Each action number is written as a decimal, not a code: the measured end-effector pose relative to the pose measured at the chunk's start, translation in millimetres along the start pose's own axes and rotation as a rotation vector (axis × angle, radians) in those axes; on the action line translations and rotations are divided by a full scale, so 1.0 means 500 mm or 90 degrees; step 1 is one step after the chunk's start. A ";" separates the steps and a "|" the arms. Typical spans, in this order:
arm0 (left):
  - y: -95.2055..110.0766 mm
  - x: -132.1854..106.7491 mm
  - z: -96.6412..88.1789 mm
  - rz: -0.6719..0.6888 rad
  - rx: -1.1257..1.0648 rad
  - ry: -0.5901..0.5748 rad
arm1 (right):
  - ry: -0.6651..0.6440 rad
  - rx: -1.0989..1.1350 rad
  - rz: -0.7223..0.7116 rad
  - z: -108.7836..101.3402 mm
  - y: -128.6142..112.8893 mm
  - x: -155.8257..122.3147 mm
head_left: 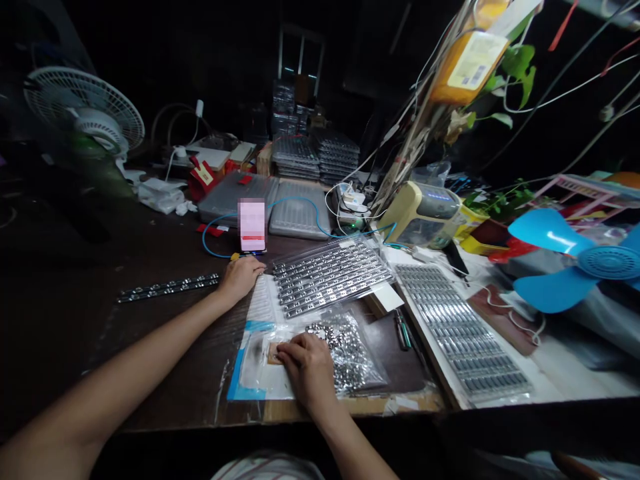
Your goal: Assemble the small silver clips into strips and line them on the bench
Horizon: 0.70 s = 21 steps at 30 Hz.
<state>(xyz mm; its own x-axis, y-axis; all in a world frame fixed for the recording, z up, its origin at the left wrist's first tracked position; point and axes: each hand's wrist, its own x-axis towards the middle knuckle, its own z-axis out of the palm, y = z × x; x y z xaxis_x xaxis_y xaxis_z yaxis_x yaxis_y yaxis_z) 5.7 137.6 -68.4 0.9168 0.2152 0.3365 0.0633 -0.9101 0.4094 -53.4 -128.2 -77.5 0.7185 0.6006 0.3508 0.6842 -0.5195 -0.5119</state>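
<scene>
Tan piece [273, 353] at the fingertips of the right hand [311, 368], on the near side of the metal-strip array [333, 277].
Whether the right grip is closed on the piece cannot be told. Loose metal parts [345, 343] are contained in a clear bag, also on the array's near side. The left hand [240, 277] is placed beside the array's left end; its grip cannot be made out.

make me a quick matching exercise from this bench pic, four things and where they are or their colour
Things:
1. left hand
2. right hand
3. phone
4. fan blades

Clues:
A. beside the loose metal parts
B. bright blue
C. near the dark strips' right end
D. upright, pinkish screen

Pairs: 1-C, 2-A, 3-D, 4-B
</scene>
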 end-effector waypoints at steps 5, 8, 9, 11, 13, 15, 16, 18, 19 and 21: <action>0.049 0.056 0.015 -0.010 0.027 -0.029 | 0.035 -0.098 0.004 -0.037 0.013 -0.010; 0.072 0.081 0.020 -0.042 0.030 -0.048 | 0.025 -0.169 0.024 -0.058 0.036 -0.023; 0.077 0.085 0.018 -0.056 0.027 -0.050 | 0.018 -0.179 0.031 -0.061 0.044 -0.027; 0.084 0.082 0.008 -0.080 0.014 -0.050 | 0.012 -0.175 0.042 -0.061 0.058 -0.033; 0.088 0.064 -0.011 -0.092 -0.002 -0.047 | 0.020 -0.154 0.047 -0.057 0.066 -0.034; 0.093 0.026 -0.032 -0.082 -0.056 -0.068 | 0.038 -0.137 0.046 -0.052 0.068 -0.031; 0.097 0.000 -0.042 -0.075 -0.102 -0.089 | 0.047 -0.131 0.043 -0.050 0.068 -0.029; 0.109 -0.062 -0.057 -0.072 -0.249 -0.147 | 0.068 -0.115 0.038 -0.049 0.067 -0.024; 0.117 -0.095 -0.062 -0.069 -0.297 -0.163 | 0.078 -0.104 0.037 -0.049 0.067 -0.022; 0.136 -0.158 -0.062 -0.041 -0.319 -0.160 | 0.094 -0.077 0.039 -0.049 0.068 -0.021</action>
<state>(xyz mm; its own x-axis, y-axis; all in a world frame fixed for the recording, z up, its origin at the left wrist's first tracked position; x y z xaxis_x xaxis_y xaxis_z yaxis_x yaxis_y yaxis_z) -74.8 70.0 -40.8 0.9868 0.1180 0.1110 -0.0171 -0.6055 0.7957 -34.8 -167.2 -79.6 0.7638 0.4741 0.4379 0.6421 -0.6270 -0.4412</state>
